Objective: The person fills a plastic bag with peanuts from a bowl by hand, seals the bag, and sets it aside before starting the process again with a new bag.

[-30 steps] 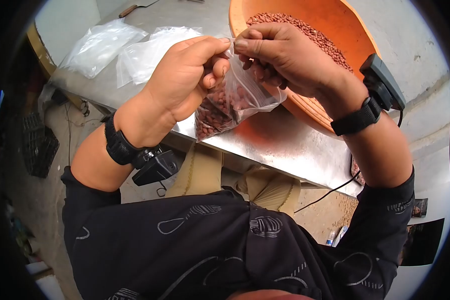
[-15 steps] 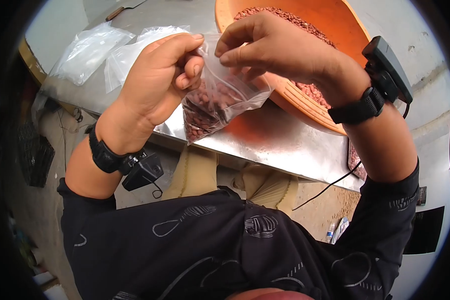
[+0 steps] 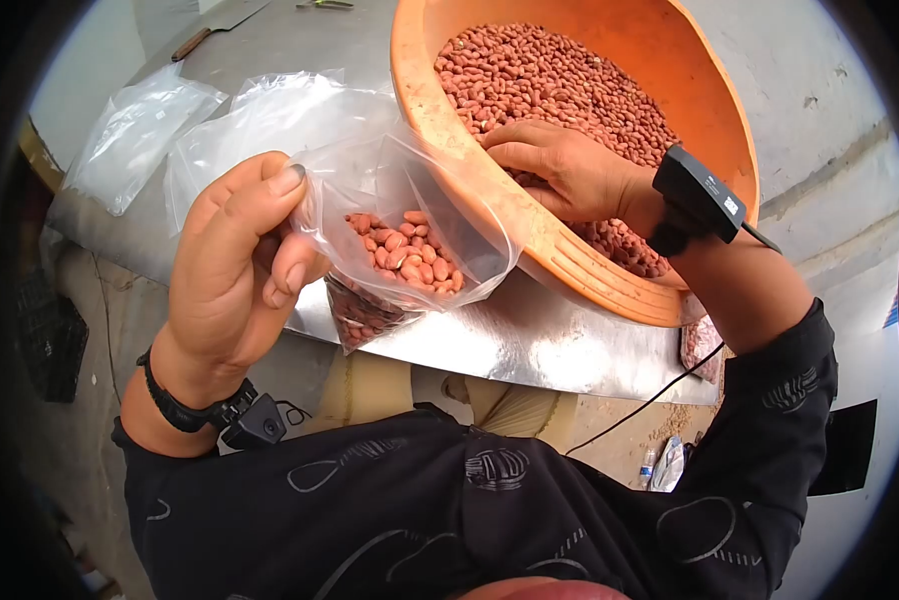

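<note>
My left hand point(image 3: 245, 250) pinches the rim of a clear plastic bag point(image 3: 480, 240), whose mouth is wide apart. Reddish peanuts point(image 3: 410, 255) fill the lower part of the bag, which hangs at the table's front edge. My right hand point(image 3: 570, 170) is inside the large orange basin point(image 3: 425, 120), palm down on the heap of peanuts point(image 3: 560, 85). Its fingertips are partly sunk among the nuts, so whether it grips any is hidden.
Empty clear bags point(image 3: 135, 130) lie on the metal table point(image 3: 530, 335) at the left. Behind them is a knife point(image 3: 205, 38). A filled bag point(image 3: 702, 345) lies under the basin's right side, near a black cable point(image 3: 650, 385).
My right hand has let go of the bag and moved right into the basin. The bag's mouth has widened, showing the peanuts inside. My left hand has shifted left and down with it.
</note>
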Demonstrator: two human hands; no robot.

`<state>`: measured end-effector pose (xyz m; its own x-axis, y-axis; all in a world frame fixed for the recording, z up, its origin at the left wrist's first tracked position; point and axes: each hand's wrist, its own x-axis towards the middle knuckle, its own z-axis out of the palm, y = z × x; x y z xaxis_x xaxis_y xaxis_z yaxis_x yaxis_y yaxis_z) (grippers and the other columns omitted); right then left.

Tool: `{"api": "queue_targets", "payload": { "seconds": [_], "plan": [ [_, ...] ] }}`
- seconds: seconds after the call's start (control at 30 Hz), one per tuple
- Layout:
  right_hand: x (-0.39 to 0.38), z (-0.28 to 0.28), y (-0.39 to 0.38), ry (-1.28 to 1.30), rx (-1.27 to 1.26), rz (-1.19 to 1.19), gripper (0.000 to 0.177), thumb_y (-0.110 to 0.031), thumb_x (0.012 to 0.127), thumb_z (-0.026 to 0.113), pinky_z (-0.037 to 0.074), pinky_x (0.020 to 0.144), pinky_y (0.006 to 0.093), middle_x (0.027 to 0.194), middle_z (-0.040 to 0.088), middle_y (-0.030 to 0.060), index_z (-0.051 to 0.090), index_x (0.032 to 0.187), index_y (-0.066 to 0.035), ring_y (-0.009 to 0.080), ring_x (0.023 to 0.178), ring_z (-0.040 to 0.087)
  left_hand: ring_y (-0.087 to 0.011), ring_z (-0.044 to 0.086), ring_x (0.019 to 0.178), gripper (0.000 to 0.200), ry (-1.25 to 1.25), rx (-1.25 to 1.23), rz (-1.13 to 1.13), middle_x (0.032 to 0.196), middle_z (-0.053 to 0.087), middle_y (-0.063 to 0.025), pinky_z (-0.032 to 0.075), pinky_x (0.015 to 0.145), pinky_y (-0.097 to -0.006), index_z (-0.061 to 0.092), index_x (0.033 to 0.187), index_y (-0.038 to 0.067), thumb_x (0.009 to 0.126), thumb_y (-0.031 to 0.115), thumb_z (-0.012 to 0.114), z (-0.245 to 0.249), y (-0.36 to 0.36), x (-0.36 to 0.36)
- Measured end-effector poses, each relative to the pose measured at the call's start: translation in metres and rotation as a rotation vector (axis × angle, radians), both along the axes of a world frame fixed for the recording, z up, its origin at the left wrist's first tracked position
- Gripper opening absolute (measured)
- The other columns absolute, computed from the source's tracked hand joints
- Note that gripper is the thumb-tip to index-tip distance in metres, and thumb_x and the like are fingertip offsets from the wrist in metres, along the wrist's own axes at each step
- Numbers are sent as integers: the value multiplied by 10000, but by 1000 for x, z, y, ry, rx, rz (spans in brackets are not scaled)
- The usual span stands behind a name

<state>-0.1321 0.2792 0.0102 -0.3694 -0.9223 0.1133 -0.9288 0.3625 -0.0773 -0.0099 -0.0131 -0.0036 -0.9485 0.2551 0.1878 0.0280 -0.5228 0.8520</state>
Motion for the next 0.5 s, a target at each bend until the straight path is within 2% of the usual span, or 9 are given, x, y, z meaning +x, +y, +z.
{"api": "queue_targets", "payload": {
  "seconds": [0.13,0.3,0.43,0.47,0.5],
  "plan": [
    [-18,-2,23,212,114,-47,287,-137,778,595,428,863,397,1073,540,116,561,1052,-58,308,1000,512,-42,286,389,208,-4,13,-19,458,385,30,287,454,-193,456,768,60,929,174,393,-1,-3,-3],
    [-47,-9,71,233,108,-387,263,-152,821,551,428,863,382,1073,529,122,554,1063,-47,321,1000,509,-46,285,388,206,-9,-1,-14,456,381,27,290,461,-195,456,770,56,928,170,391,0,-1,-4],
    [-61,-16,95,292,145,-586,179,-154,833,531,454,771,415,1011,536,149,550,982,-58,352,895,537,-49,284,391,211,-17,-10,-17,450,374,28,286,464,-201,453,763,58,931,164,380,-1,-2,-5],
    [-60,-21,101,294,48,-623,138,-150,823,533,453,721,429,930,546,169,541,910,-42,366,838,542,-49,282,393,212,-7,-21,-11,448,371,28,284,465,-203,452,761,60,931,164,379,-1,-1,-4],
    [-59,-19,104,264,72,-642,138,-146,816,534,451,712,428,896,550,173,542,894,-33,367,828,544,-49,281,395,213,3,-32,-7,447,368,29,283,466,-205,451,760,62,932,163,378,0,0,-4]
  ]
}}
